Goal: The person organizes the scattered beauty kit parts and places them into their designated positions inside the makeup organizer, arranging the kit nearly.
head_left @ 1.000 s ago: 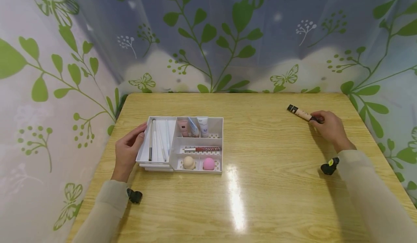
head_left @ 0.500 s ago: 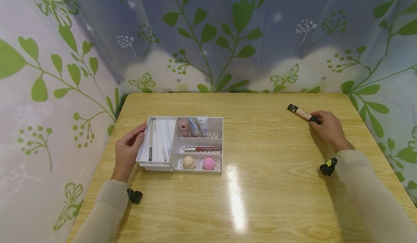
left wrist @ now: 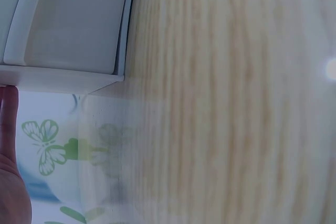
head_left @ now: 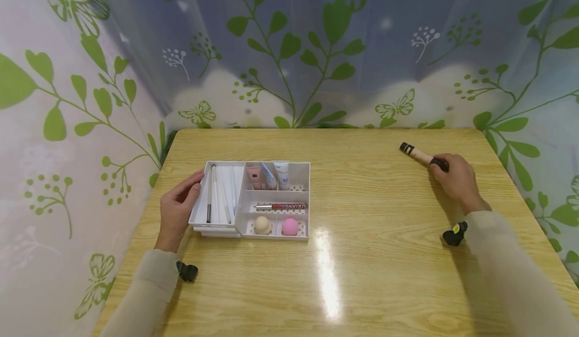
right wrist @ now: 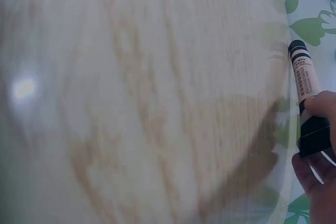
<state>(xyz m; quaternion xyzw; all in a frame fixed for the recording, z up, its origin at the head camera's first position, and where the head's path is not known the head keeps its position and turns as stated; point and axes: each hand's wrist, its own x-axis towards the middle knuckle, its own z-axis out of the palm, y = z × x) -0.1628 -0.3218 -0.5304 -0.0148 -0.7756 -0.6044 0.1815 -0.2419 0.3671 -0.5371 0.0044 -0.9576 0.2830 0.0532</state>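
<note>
Held by its black end in my right hand (head_left: 457, 180) is a beige cosmetic tube (head_left: 421, 156) with black ends, raised over the table's right side. The right wrist view shows my thumb and fingers pinching that end, with small print along the tube (right wrist: 304, 76). My left hand (head_left: 175, 210) rests against the left side of a white organizer box (head_left: 309, 201), fingers fairly straight along its wall. Brushes (head_left: 209, 196) lie in the box's left tray. Its other compartments hold small squeeze tubes (head_left: 283, 177), a red lip gloss (head_left: 282, 207), a beige sponge (head_left: 262, 225) and a pink sponge (head_left: 290, 227).
The box stands on a wood-grain table (head_left: 371, 256), left of the middle. A leaf-patterned curtain (head_left: 289, 50) hangs behind the table and along both sides. Each wrist wears a small black camera (head_left: 455, 234).
My right hand has turned slightly, so the beige tube tilts a little more and its far end sits slightly higher and further right. My left hand and the box stay put.
</note>
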